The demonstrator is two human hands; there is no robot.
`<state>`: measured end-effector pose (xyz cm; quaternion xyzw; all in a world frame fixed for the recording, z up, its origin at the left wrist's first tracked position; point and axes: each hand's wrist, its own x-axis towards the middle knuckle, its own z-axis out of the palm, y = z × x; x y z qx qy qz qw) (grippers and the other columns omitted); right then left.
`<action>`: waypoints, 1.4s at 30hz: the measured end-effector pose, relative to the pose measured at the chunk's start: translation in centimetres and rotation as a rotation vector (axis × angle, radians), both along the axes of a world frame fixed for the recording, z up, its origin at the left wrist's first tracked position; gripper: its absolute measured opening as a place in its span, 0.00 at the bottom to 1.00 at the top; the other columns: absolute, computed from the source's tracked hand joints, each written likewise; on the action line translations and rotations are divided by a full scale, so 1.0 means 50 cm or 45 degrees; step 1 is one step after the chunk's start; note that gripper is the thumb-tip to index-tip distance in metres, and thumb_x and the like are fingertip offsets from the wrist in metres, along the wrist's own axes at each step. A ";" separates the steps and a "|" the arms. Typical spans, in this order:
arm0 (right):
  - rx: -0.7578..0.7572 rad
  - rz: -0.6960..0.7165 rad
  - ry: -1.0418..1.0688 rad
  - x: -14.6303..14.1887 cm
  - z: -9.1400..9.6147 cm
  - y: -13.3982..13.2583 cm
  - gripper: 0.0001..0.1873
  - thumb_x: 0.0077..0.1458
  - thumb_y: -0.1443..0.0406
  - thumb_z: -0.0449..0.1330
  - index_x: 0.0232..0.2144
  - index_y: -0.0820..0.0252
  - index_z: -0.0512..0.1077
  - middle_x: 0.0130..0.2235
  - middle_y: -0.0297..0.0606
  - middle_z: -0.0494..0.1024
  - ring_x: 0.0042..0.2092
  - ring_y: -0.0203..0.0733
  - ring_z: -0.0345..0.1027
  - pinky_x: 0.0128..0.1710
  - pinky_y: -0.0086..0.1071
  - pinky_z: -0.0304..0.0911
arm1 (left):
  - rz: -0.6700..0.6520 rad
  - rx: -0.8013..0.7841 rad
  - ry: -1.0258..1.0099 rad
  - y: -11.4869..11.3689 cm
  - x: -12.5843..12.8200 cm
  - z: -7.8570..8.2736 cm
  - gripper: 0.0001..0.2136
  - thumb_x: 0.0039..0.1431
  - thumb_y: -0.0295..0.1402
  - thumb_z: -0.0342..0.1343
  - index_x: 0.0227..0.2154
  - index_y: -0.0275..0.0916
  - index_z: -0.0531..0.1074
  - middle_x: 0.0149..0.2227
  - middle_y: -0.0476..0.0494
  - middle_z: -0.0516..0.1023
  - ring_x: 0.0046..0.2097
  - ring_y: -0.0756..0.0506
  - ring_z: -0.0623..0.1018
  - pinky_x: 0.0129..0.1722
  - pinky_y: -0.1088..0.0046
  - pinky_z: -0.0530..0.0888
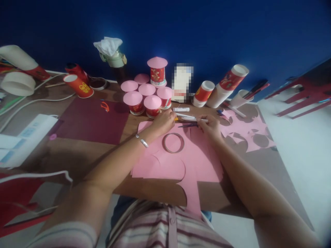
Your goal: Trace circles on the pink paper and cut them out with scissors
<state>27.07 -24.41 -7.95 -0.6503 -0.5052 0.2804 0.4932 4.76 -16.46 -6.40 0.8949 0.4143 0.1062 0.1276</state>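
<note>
My left hand (pixel 164 122) is over the back edge of the pink paper, its fingers pinched together. A small yellow-orange piece (pixel 176 119) shows at its fingertips; I cannot make out what it belongs to. My right hand (pixel 211 126) is closed on a slim white pen (pixel 192 119) pointing left. Dark scissors (pixel 188 126) lie just below that pen, their handle end hidden by my right hand. Between my forearms, a tape ring (pixel 165 143) rests on the stacked pink sheets (pixel 157 167), which have curved cuts.
Behind my left hand stand several red paper cups with pink cone tops (pixel 153 102). A glue stick (pixel 181 109) lies nearby. Cut pink scraps (pixel 248 132) are at right, near stacked cups (pixel 227 86) and a pen cup (pixel 241 98). A maroon sheet (pixel 90 120) lies left.
</note>
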 end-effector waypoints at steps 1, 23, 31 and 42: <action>0.000 0.004 0.003 0.000 0.000 0.000 0.13 0.52 0.55 0.64 0.33 0.58 0.76 0.24 0.29 0.72 0.25 0.36 0.62 0.26 0.30 0.58 | -0.003 -0.006 -0.025 0.001 -0.001 -0.001 0.10 0.68 0.23 0.53 0.44 0.31 0.79 0.48 0.32 0.79 0.46 0.40 0.80 0.47 0.63 0.76; -0.022 0.143 -0.011 -0.028 0.019 -0.010 0.19 0.58 0.50 0.64 0.28 0.59 0.74 0.21 0.29 0.70 0.23 0.33 0.60 0.26 0.30 0.58 | -0.251 0.378 -0.274 -0.010 -0.010 -0.040 0.11 0.75 0.31 0.48 0.42 0.33 0.75 0.44 0.36 0.79 0.43 0.43 0.79 0.38 0.67 0.74; -0.033 0.133 -0.009 -0.041 0.019 -0.001 0.21 0.60 0.51 0.62 0.22 0.57 0.68 0.20 0.29 0.67 0.24 0.34 0.59 0.28 0.30 0.58 | -0.222 0.472 -0.221 -0.006 -0.016 -0.048 0.13 0.77 0.33 0.45 0.42 0.35 0.74 0.45 0.37 0.79 0.43 0.42 0.79 0.37 0.67 0.72; 0.166 0.315 -1.080 -0.020 -0.001 0.027 0.13 0.67 0.62 0.58 0.47 0.57 0.80 0.45 0.46 0.82 0.47 0.51 0.74 0.44 0.38 0.66 | -0.015 0.309 -0.021 0.004 -0.022 -0.033 0.09 0.71 0.24 0.49 0.42 0.35 0.75 0.45 0.35 0.78 0.42 0.42 0.77 0.37 0.67 0.69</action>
